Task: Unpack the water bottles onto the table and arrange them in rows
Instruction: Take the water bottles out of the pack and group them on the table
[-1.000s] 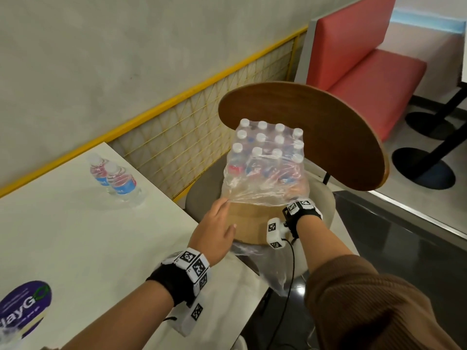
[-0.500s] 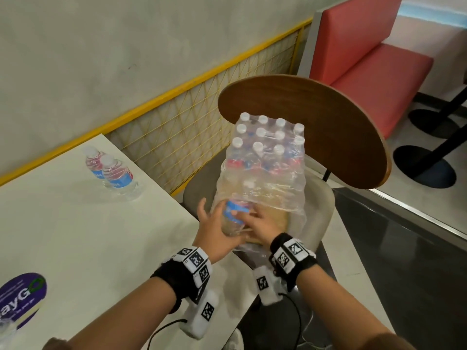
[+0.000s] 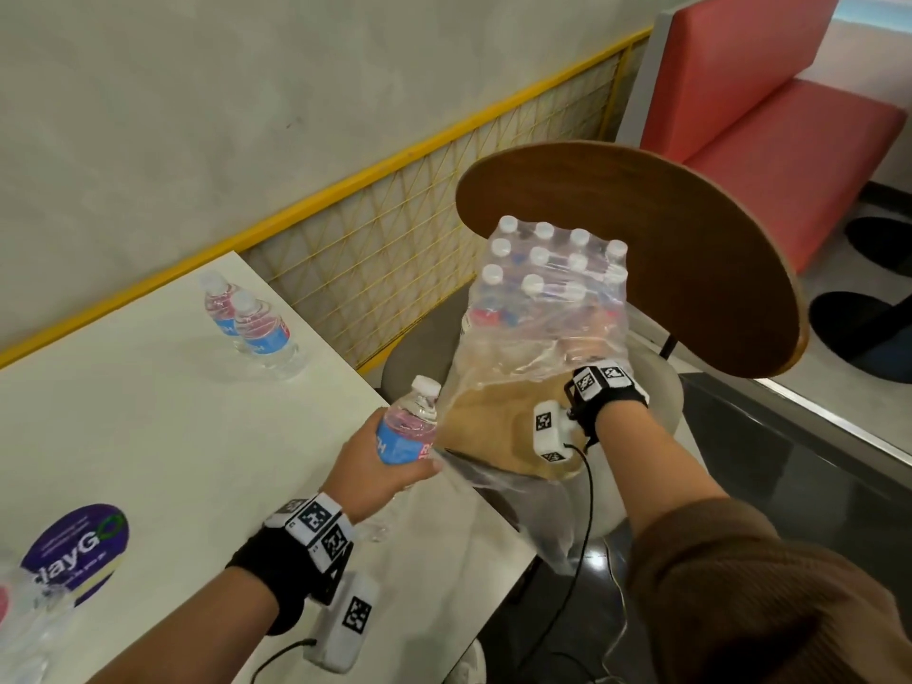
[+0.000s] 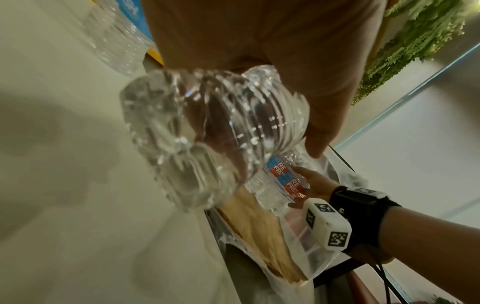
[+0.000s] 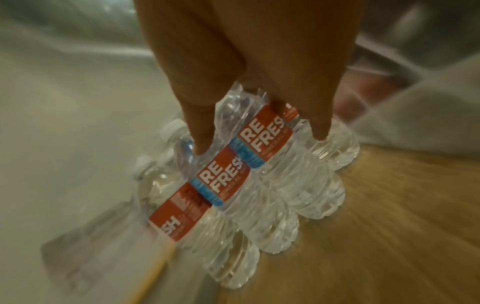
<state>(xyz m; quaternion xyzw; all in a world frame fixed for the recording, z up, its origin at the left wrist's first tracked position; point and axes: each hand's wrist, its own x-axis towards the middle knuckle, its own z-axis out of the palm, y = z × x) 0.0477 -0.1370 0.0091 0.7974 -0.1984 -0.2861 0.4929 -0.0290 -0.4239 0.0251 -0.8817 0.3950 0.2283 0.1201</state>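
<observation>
My left hand (image 3: 390, 454) grips a small water bottle (image 3: 412, 427) with a blue and red label, held tilted just over the white table's (image 3: 148, 436) right edge. Its ribbed base (image 4: 207, 133) fills the left wrist view. The shrink-wrapped pack of bottles (image 3: 548, 288) stands on the chair. My right hand (image 3: 585, 350) is inside the torn wrap, fingers stretched onto the labelled bottles (image 5: 259, 174); the right wrist view shows the fingers (image 5: 259, 92) fairly straight, touching them. Two bottles (image 3: 256, 323) stand together at the table's far side.
The chair's round wooden backrest (image 3: 641, 249) rises behind the pack, and loose wrap hangs off the seat. A yellow mesh fence (image 3: 370, 249) runs along the wall. A purple sticker (image 3: 79, 545) and crumpled plastic (image 3: 19, 624) sit at the near left. A red bench (image 3: 770, 116) is beyond.
My left hand has drawn one bottle out of the pack toward the table. My right hand has gone from the pack's front opening deeper into the wrap.
</observation>
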